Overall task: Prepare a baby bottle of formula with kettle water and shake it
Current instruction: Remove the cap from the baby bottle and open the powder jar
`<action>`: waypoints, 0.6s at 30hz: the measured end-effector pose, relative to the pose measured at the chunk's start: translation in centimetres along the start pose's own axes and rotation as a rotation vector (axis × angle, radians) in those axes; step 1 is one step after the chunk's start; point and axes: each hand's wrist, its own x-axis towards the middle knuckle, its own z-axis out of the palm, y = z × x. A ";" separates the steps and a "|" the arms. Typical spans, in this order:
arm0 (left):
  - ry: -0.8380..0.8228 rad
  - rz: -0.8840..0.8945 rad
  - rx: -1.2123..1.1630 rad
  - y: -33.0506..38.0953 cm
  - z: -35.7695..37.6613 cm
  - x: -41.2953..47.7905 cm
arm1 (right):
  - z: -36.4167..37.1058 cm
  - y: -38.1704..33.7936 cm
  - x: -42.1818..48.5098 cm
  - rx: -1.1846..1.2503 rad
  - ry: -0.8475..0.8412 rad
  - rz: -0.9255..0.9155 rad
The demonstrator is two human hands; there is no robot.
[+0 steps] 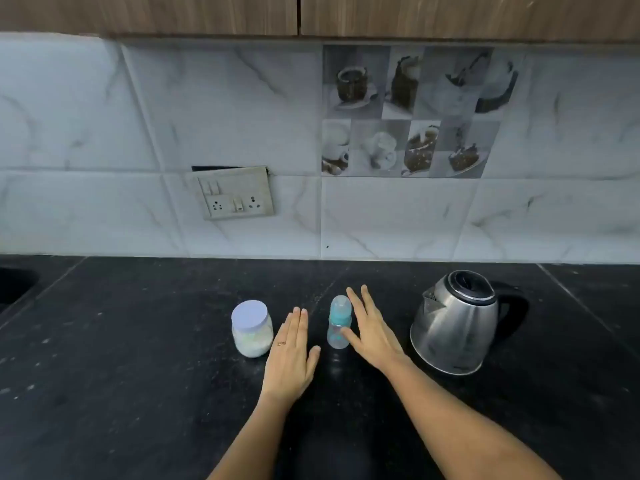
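A small clear baby bottle (338, 336) with a teal collar and clear cap stands upright on the black counter (138, 375). My right hand (372, 332) is open right beside it, thumb touching its lower body, fingers spread behind it. My left hand (292, 355) hovers flat and open between the bottle and a clear jar (251, 329) of white powder with a pale lilac lid. A steel electric kettle (453, 322) with a black handle stands to the right, lid closed.
A tiled wall with a socket plate (235, 192) rises behind the counter. A dark sink (14, 284) edge shows at far left. Wooden cupboards hang overhead.
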 end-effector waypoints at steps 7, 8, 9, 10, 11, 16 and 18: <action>-0.100 -0.071 -0.061 -0.2 -0.3 -1.6 | 0.6 -1.1 3.0 0.038 -0.076 0.054; -0.105 -0.063 -0.075 -0.3 -0.4 -1.7 | 0.6 -1.2 3.2 0.031 -0.080 0.056; -0.108 -0.062 -0.089 -0.3 -0.3 -1.7 | 0.6 -1.3 3.3 0.022 -0.069 0.061; -0.114 -0.065 -0.096 -0.3 -0.2 -1.8 | 0.6 -1.4 3.4 0.016 -0.051 0.067; -0.124 -0.071 -0.108 -0.2 -0.1 -1.9 | 0.5 -1.5 3.3 0.013 -0.031 0.073; -0.159 -0.139 -0.245 0.2 0.1 -2.0 | -0.6 -1.4 1.8 0.043 -0.003 0.025; -0.181 -0.196 -0.356 0.8 -0.1 -2.1 | -1.1 -1.7 0.5 0.085 -0.007 0.000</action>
